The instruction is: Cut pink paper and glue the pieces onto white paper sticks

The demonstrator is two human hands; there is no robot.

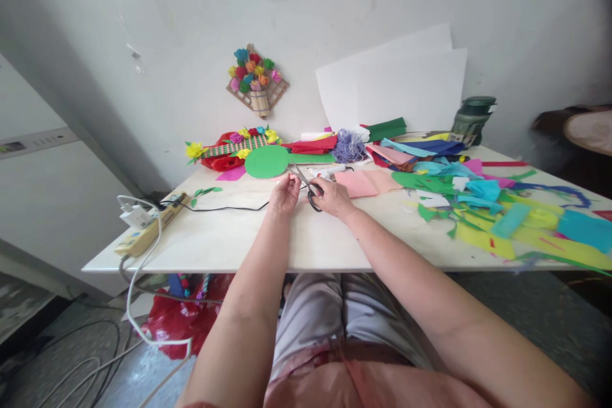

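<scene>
My right hand is closed around the dark handles of a pair of scissors. Their blades point away and to the left, toward a green paper disc lying flat. Close beside the blades, my left hand has its fingers drawn together in a pinch; whatever is between them is too small to make out. Sheets of salmon-pink paper lie just beyond my right hand. A white tool, perhaps a glue gun, rests behind the scissors.
Loose coloured paper scraps cover the table's right side. At the back are a flower-trimmed woven piece, purple shredded strands and a dark green bottle. A power strip with cables sits at the left edge.
</scene>
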